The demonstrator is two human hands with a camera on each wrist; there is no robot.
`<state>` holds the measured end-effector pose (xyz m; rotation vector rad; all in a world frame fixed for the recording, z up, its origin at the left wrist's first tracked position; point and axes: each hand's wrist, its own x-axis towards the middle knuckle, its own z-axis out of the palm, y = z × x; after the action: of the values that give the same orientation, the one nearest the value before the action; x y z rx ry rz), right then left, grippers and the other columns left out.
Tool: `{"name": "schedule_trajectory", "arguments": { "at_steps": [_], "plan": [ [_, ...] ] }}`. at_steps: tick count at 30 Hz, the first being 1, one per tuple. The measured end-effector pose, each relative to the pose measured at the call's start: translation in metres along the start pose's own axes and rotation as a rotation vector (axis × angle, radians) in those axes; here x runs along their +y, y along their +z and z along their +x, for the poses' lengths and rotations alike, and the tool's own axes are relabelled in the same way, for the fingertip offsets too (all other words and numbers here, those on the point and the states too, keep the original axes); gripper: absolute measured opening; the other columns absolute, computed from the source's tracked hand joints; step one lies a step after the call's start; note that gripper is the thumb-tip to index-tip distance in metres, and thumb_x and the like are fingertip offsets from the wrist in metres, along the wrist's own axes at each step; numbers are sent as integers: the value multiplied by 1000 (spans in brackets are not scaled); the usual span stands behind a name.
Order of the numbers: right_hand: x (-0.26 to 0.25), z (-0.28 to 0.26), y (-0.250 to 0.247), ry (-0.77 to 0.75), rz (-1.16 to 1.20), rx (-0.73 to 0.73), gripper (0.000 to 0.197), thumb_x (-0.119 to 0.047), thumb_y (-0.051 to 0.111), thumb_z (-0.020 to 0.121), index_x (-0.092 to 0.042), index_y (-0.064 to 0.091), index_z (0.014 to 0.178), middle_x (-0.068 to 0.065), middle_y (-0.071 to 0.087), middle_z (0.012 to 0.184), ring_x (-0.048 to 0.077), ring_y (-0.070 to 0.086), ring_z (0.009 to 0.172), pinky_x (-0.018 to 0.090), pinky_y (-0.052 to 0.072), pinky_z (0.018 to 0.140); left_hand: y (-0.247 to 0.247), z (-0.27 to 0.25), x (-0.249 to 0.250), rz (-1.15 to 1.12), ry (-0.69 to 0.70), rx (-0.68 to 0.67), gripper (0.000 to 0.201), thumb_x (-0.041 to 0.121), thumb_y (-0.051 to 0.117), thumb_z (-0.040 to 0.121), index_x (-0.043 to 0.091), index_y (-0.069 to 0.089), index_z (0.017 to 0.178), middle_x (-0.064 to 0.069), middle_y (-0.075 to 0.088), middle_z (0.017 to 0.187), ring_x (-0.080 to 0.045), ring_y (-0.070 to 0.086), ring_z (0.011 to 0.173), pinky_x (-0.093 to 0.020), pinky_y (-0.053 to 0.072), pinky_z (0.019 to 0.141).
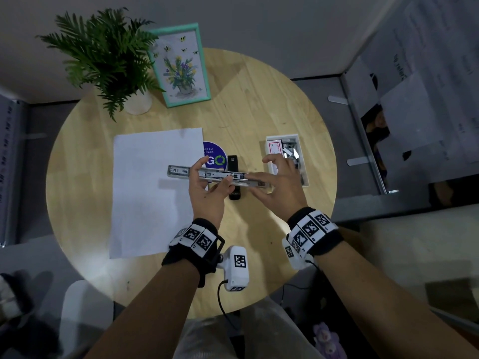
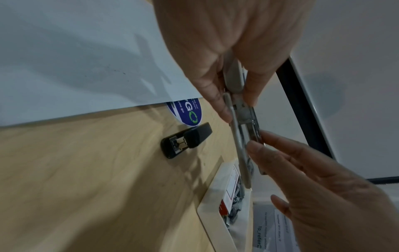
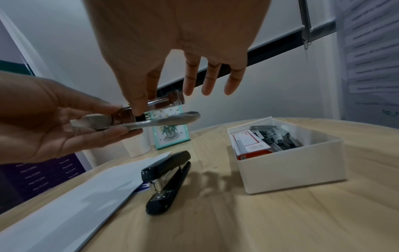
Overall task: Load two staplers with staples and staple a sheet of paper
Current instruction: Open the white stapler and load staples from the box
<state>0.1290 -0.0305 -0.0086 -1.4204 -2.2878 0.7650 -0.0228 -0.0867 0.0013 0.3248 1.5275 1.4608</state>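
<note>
A grey metal stapler (image 1: 181, 172), swung open flat, is held level above the round wooden table (image 1: 259, 112). My left hand (image 1: 210, 174) grips its middle between thumb and fingers. My right hand (image 1: 267, 177) pinches the metal staple rail (image 3: 164, 100) at the right end, its other fingers spread straight. A black stapler (image 1: 233, 161) lies shut on the table under them. The white paper sheet (image 1: 153, 193) lies flat to the left. A white box (image 3: 291, 170) to the right holds loose staple strips (image 3: 274, 136) and a red-and-white carton (image 3: 248, 145).
A potted fern (image 1: 103, 55) and a teal picture frame (image 1: 181, 66) stand at the table's far side. A blue round sticker (image 1: 215, 154) lies between paper and black stapler. A white tagged device (image 1: 237, 265) hangs by my left wrist near the table's front edge.
</note>
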Motion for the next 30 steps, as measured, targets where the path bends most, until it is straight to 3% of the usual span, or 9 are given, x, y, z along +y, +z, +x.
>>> {"name": "schedule_trajectory", "arguments": {
  "at_steps": [5,7,9,12,14,17,20,24,30],
  "plan": [
    [6,-4,0,29,-11,4,28,-46,62,78,-35,75,101,5,54,120,30,49,114,43,43,91,-3,0,-1,-34,-26,14,60,-9,69,80,23,49,127,-12,59,113,-24,66,100,-40,61,80],
    [11,-8,0,42,-13,6,27,-46,64,79,-36,74,102,3,52,122,28,47,116,37,39,91,-5,-1,-1,-46,-30,13,60,-9,69,80,24,50,126,-10,61,110,-25,66,100,-38,61,80],
    [15,-10,1,85,88,22,23,-42,69,79,-34,75,101,1,49,122,25,45,118,38,41,95,-5,-2,-1,-47,-29,13,60,-10,69,80,22,49,127,-7,62,105,-20,67,93,-36,61,79],
    [7,-10,-2,300,458,59,7,-30,73,81,-33,75,88,-3,48,119,19,46,120,42,44,102,-4,-2,-2,-45,-30,22,60,-9,69,80,21,49,128,-7,61,105,-13,69,85,-38,61,80],
    [0,-5,-7,442,653,130,13,-21,73,81,-33,68,82,0,56,115,19,55,113,46,50,97,-2,-2,-3,-48,-29,24,59,-10,68,80,23,50,126,-10,59,110,-15,69,86,-40,60,81],
    [-4,7,-13,716,944,96,25,-10,71,80,-23,57,95,9,63,107,24,64,92,52,56,86,0,-3,-2,-45,-6,16,57,-10,67,81,25,51,122,-13,58,114,-19,68,89,-40,60,81],
    [-7,14,-14,919,1183,-86,34,-2,68,81,-13,52,108,17,64,100,30,67,77,42,60,73,2,-4,0,-49,15,11,56,-11,66,81,25,50,122,-11,59,113,-17,68,88,-39,60,81],
    [-10,19,-12,925,1246,-87,18,4,63,85,-3,58,101,17,64,90,22,71,64,33,62,68,1,-4,0,-51,26,5,52,-7,65,85,24,49,123,-11,59,114,-22,65,98,-39,60,81],
    [-7,18,-10,892,1237,-69,8,6,63,84,1,62,90,20,65,95,26,71,74,23,61,64,-6,0,-3,74,101,-11,32,5,47,99,29,53,119,-18,61,114,-27,64,101,-37,58,87]
  ]
}}
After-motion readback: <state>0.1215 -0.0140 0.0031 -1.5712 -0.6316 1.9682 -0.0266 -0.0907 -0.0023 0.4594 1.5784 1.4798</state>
